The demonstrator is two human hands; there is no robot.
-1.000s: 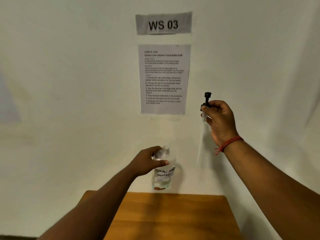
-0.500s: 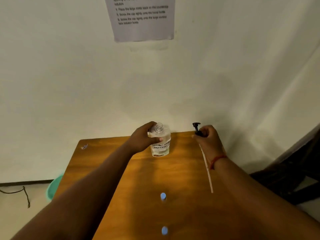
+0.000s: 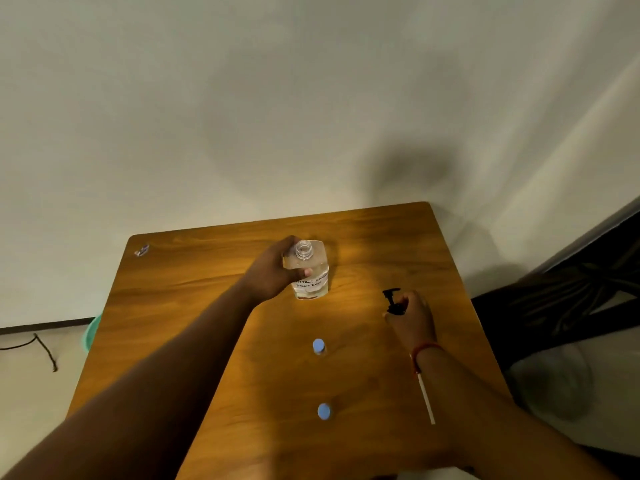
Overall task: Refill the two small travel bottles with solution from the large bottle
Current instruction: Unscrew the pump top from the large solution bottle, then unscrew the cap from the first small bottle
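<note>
The large clear bottle (image 3: pixel 311 275) with a handwritten label stands uncapped on the wooden table (image 3: pixel 194 299), toward the back. My left hand (image 3: pixel 273 271) grips its shoulder from the left. My right hand (image 3: pixel 412 317) holds the black pump head (image 3: pixel 393 301) low over the table to the right of the bottle; its long white dip tube (image 3: pixel 426 400) runs back under my wrist along the tabletop. Two small travel bottles with blue caps stand upright in the table's middle, one (image 3: pixel 319 346) farther away and one (image 3: pixel 323 411) nearer to me.
A white wall rises right behind the table. A small scrap (image 3: pixel 142 250) lies at the back left corner. A green tub (image 3: pixel 91 336) and a black cable (image 3: pixel 41 348) are on the floor to the left. Dark furniture (image 3: pixel 571 299) stands on the right.
The view tilted down from the wall to the table. The large bottle came down onto the table in my left hand. My right hand lowered the pump head to the right, near the tabletop.
</note>
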